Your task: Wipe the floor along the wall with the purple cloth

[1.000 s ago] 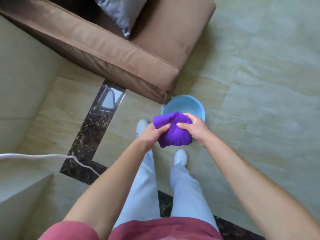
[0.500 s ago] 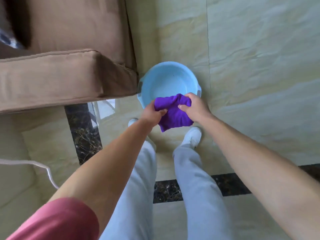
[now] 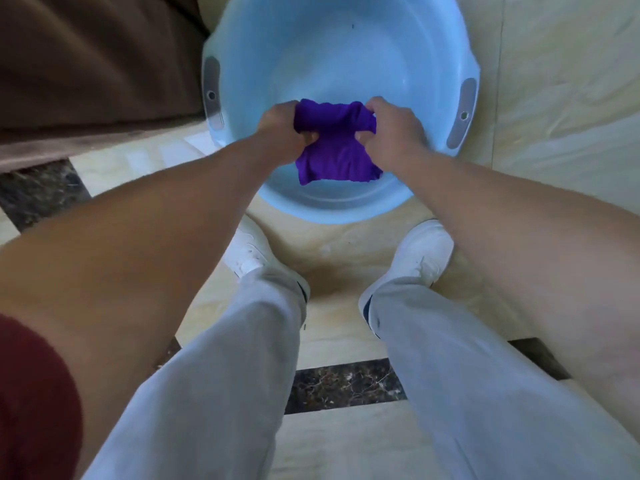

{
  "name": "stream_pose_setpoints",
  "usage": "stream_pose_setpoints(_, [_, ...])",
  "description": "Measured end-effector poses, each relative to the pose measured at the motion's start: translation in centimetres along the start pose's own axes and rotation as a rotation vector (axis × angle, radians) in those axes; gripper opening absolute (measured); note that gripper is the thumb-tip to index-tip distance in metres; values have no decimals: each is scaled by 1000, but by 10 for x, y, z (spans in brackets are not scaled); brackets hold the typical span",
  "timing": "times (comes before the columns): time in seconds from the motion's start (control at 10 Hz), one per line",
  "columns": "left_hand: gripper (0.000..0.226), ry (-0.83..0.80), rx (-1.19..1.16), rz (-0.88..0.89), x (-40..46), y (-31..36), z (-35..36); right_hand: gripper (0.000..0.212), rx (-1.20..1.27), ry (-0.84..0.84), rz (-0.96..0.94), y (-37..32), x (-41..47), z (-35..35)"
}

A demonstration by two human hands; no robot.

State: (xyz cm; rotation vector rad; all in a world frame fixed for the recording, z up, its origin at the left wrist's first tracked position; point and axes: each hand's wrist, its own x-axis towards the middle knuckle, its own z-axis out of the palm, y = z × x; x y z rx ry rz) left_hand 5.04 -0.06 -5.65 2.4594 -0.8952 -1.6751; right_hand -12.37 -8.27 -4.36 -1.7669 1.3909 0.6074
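The purple cloth (image 3: 334,152) is bunched between both hands, its lower part hanging down over the near side of a light blue basin (image 3: 346,57). My left hand (image 3: 282,128) grips the cloth's left end with closed fingers. At the right end my right hand (image 3: 394,131) grips it the same way. Both hands are held above the basin's inside, close to its near rim. The basin stands on the beige tiled floor (image 3: 554,81) just beyond my white shoes.
A brown sofa (image 3: 86,71) fills the upper left, touching or nearly touching the basin's left rim. A dark marble strip (image 3: 346,384) crosses the floor under my legs, and another dark patch (image 3: 38,192) lies at the left. My grey-trousered legs stand behind the basin.
The view has dropped much closer to the basin, which now fills the top of the frame. Both hands have carried the cloth forward, over the basin, and now grip its two ends.
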Motion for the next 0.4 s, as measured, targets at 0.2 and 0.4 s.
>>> stream_pose_setpoints(0.2, [53,223,196,-24,9,7,10,39,-10,20,-2,2,18,8])
stream_pose_setpoints(0.4, [63,232,280,62,-64,44,-26,58,16,119,5,-34,-41,-44])
